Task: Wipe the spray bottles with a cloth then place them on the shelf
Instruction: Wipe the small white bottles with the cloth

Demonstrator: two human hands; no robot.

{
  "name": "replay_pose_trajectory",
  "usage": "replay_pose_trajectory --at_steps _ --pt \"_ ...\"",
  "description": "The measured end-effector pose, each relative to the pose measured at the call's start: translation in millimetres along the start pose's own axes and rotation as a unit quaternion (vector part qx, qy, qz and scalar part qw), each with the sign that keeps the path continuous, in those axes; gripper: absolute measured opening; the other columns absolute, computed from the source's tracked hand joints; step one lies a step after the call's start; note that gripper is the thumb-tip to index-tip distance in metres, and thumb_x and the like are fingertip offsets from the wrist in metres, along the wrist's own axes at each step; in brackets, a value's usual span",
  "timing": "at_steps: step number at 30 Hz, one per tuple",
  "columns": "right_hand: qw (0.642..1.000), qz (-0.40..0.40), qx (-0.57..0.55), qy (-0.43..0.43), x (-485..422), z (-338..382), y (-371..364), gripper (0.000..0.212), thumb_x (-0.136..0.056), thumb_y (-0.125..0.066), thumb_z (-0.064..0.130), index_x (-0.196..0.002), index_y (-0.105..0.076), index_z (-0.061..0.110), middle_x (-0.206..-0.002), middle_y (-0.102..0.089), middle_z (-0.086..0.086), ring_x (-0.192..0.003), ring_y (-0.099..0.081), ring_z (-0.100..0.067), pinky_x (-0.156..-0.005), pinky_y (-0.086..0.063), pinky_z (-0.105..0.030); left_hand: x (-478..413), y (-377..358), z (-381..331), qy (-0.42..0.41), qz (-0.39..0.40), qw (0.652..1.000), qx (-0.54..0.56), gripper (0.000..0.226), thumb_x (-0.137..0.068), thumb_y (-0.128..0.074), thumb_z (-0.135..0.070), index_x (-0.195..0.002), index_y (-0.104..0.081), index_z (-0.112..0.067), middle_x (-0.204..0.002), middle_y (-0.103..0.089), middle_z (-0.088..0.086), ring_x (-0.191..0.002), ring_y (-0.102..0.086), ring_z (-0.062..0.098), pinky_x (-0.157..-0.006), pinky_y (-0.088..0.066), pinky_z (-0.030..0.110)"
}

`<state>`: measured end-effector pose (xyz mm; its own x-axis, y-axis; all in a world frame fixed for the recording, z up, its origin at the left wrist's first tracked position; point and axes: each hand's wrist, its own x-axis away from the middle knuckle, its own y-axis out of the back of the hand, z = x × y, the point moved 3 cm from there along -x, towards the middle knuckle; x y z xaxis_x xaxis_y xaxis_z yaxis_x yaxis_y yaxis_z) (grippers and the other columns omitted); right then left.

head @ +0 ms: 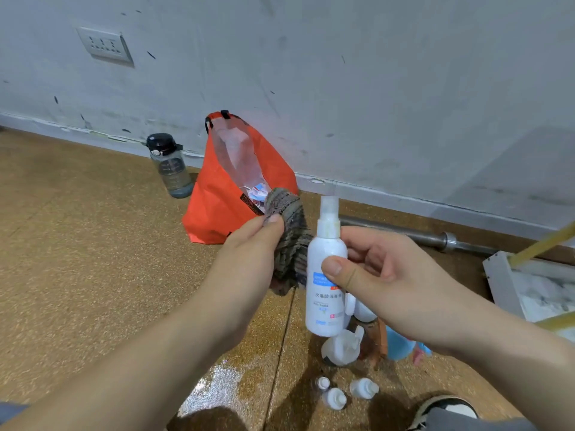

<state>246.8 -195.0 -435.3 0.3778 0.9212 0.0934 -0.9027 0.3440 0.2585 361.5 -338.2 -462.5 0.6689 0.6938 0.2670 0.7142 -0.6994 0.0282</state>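
Note:
My right hand (382, 275) holds a white spray bottle (325, 275) upright above the floor, thumb on its front and fingers behind; it has a clear cap and a blue label. My left hand (249, 253) grips a bunched grey-brown cloth (291, 241) just left of the bottle, touching its side. Below, several more bottles stand on the floor: a white pump bottle (340, 346), a blue bottle (399, 345) and three small white bottles (345, 391). A white shelf (501, 281) lies at the right edge.
An orange bag (217, 209) leans on the grey wall, with a clear water bottle (171, 166) to its left. A metal bar (435, 237) lies along the wall base. The speckled brown floor has a wet patch (214, 390). My shoe (445, 405) shows at bottom right.

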Motion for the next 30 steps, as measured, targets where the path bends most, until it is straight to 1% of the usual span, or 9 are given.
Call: replay_pose_trajectory --at_steps 3,6,9,12,14,19,23,26,30 --pt "0.998 -0.037 0.017 -0.043 -3 -11 3 0.014 -0.102 -0.063 0.021 -0.104 -0.073 0.013 -0.104 -0.075 -0.014 -0.103 -0.071 -0.029 -0.096 -0.057 -0.047 5 -3 -9 -0.04 0.029 0.999 -0.004 0.027 -0.105 -0.051 -0.044 -0.104 -0.077 -0.037 -0.102 -0.079 -0.011 -0.103 -0.072 0.015 -0.099 -0.055 0.052" --pt "0.997 -0.05 0.019 -0.054 -5 -14 0 0.012 -0.101 -0.065 0.021 -0.105 -0.075 0.015 -0.102 -0.077 -0.012 -0.105 -0.07 -0.035 -0.097 -0.054 -0.058 24 -13 -13 -0.103 0.071 0.99 -0.067 0.037 -0.109 -0.043 -0.039 -0.101 -0.077 -0.05 -0.106 -0.072 -0.034 -0.107 -0.062 -0.018 -0.097 -0.047 0.014" --pt "0.996 -0.05 0.066 -0.038 -3 -12 -5 0.013 -0.1 -0.062 0.015 -0.103 -0.073 0.022 -0.097 -0.078 -0.001 -0.097 -0.073 -0.023 -0.091 -0.057 -0.051 32 -15 -4 -0.173 0.079 0.934 -0.304 0.049 -0.102 -0.027 -0.068 -0.146 -0.047 -0.055 -0.122 -0.056 -0.024 -0.122 -0.053 0.0 -0.105 -0.045 0.03" --pt "0.993 -0.056 0.1 -0.023 -3 -13 -7 0.01 -0.099 -0.066 0.021 -0.106 -0.073 0.022 -0.095 -0.077 0.002 -0.093 -0.072 -0.018 -0.087 -0.057 -0.048 23 -2 -10 -0.187 -0.014 0.832 -0.523 0.06 -0.096 -0.015 -0.072 -0.146 -0.044 -0.057 -0.119 -0.046 -0.014 -0.109 -0.048 0.02 -0.093 -0.047 0.044" --pt "0.99 -0.06 0.123 -0.023 -4 -12 -8 0.01 -0.098 -0.067 0.025 -0.106 -0.073 0.026 -0.094 -0.076 0.004 -0.091 -0.071 -0.017 -0.084 -0.057 -0.048 24 -3 -16 -0.183 -0.028 0.811 -0.555 0.059 -0.097 -0.015 -0.067 -0.139 -0.054 -0.051 -0.126 -0.048 -0.014 -0.112 -0.045 0.023 -0.092 -0.042 0.043" --pt "0.972 -0.071 0.221 0.033 -4 -10 -16 0.012 -0.092 -0.06 0.032 -0.102 -0.067 0.03 -0.09 -0.07 0.008 -0.086 -0.065 -0.014 -0.078 -0.055 -0.044 38 -17 -3 -0.089 0.064 0.98 -0.165 0.026 -0.107 -0.035 -0.042 -0.107 -0.06 -0.033 -0.093 -0.065 -0.016 -0.092 -0.059 0.001 -0.087 -0.047 0.025" --pt "0.95 -0.074 0.289 0.089 -4 -5 -26 0.015 -0.085 -0.049 0.036 -0.097 -0.057 0.032 -0.088 -0.06 0.011 -0.082 -0.055 -0.011 -0.075 -0.049 -0.036 43 -16 -3 -0.078 0.033 0.994 -0.072 0.022 -0.103 -0.043 -0.034 -0.11 -0.064 -0.03 -0.099 -0.071 -0.008 -0.097 -0.063 0.006 -0.083 -0.044 0.025" --pt "0.988 -0.037 0.144 0.039 -6 -4 -25 0.013 -0.095 -0.061 0.017 -0.103 -0.069 0.023 -0.094 -0.072 -0.009 -0.09 -0.065 -0.034 -0.083 -0.054 -0.053 39 -12 -1 -0.075 0.04 0.996 -0.024 0.027 -0.108 -0.043 -0.019 -0.114 -0.069 -0.024 -0.105 -0.075 -0.007 -0.106 -0.067 0.01 -0.094 -0.05 0.033" --pt "1.0 0.002 0.028 -0.004 -7 -1 -18 0.016 -0.101 -0.063 0.009 -0.112 -0.073 0.014 -0.106 -0.072 -0.019 -0.106 -0.066 -0.039 -0.098 -0.05 -0.059 28 -13 6 -0.005 0.034 0.999 0.03 0.032 -0.106 -0.043 -0.002 -0.108 -0.071 -0.017 -0.092 -0.073 -0.027 -0.09 -0.065 -0.016 -0.085 -0.047 0.008"
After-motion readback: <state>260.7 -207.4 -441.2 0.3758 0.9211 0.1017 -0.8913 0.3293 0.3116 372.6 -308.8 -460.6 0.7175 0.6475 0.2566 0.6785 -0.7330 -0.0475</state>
